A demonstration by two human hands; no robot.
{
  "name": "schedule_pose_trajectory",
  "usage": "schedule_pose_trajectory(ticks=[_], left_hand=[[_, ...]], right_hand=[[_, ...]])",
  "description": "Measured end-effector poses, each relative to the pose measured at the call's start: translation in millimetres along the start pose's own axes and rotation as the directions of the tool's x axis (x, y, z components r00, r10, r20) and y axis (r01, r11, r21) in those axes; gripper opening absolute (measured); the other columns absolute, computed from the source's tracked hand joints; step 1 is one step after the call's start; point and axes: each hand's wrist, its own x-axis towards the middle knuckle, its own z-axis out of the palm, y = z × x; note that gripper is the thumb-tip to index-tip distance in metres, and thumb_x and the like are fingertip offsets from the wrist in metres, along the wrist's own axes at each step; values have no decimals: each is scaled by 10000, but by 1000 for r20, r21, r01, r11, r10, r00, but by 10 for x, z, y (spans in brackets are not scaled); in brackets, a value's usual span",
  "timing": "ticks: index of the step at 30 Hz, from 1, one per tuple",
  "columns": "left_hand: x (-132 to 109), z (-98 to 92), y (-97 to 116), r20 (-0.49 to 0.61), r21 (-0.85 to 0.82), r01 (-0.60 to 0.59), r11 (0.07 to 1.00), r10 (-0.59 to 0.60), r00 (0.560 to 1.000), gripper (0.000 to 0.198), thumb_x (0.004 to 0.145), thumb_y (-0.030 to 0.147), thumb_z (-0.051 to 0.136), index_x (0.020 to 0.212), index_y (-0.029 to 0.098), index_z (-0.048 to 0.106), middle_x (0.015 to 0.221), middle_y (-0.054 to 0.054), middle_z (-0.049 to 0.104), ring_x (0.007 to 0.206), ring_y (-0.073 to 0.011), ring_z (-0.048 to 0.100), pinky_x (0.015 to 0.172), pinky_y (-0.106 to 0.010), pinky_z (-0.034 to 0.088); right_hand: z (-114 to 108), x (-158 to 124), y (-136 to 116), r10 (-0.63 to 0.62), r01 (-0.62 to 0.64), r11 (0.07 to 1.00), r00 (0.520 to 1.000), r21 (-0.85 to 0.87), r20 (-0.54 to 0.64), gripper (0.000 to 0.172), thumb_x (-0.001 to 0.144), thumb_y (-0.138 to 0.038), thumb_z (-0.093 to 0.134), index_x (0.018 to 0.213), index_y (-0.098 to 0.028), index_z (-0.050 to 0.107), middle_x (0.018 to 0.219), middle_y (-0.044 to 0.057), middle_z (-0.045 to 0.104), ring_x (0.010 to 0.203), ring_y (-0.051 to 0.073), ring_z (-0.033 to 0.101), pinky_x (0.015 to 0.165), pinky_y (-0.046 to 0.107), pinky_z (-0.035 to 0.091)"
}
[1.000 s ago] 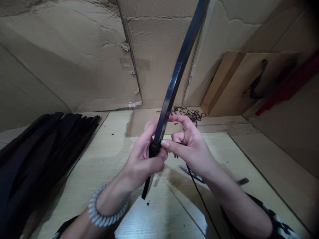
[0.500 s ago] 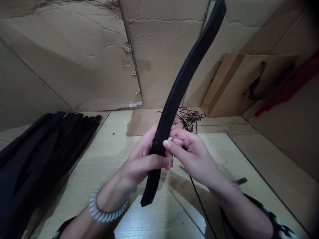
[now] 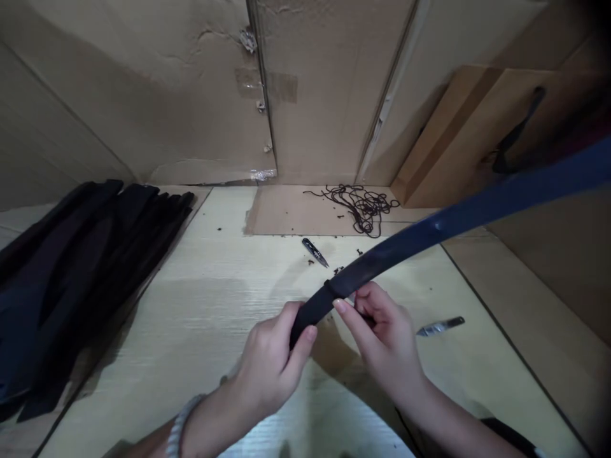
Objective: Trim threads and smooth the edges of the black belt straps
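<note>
My left hand [image 3: 274, 356] is wrapped round the lower end of a long, curved, dark strip [image 3: 405, 248], which rises toward the upper right and leaves the view. A thin black cord [image 3: 329, 288] makes a raised band across the strip, just above that grip. My right hand [image 3: 384, 337] is closed at this band, thumb tip against it and fingers curled behind. It appears to pinch the cord, though the strip and fingers partly hide the pinch. More cord hangs below my right wrist.
Thread snips [image 3: 315, 252] lie beyond my hands, near dark scraps. A small cutter-like tool [image 3: 440, 326] lies at right. Tangled dark cord [image 3: 365, 207] rests on cardboard at the back. Similar dark pieces [image 3: 81, 273] are piled left. A paper bag [image 3: 453, 140] leans against the cardboard wall.
The strip has swung from steep to slanting, its far end going right and toward me. My left hand has moved down to its lower end; my right hand has lowered slightly, staying at the band.
</note>
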Motion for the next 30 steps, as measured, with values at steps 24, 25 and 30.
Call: schedule_pose_trajectory(ticks=[24,25,30], left_hand=[[-129,-67,-76,646,-691,578,435,13,763,364,961,529,508,1093,196,574,560,97,305,440,-53,205,437,-211,163],[-131,-75,-83,638,-682,560,471,10,770,392,962,553,486,1098,196,572,570,94,320,437,-50,213,434,-209,168],[-117,-88,-73,645,-659,560,503,-7,764,445,957,601,438,1058,183,551,594,83,332,436,-46,206,404,-202,142]], right_hand=[[-49,8,81,248,-405,824,887,397,391,146,888,-358,716,1025,-309,713,523,-103,329,491,64,230,466,212,145],[-50,3,79,248,-419,809,880,413,406,150,888,-355,718,1034,-320,713,521,-102,340,492,63,245,471,206,161],[-44,9,84,263,-499,723,838,478,478,151,880,-335,723,1030,-326,722,532,-89,429,501,67,309,492,197,232]])
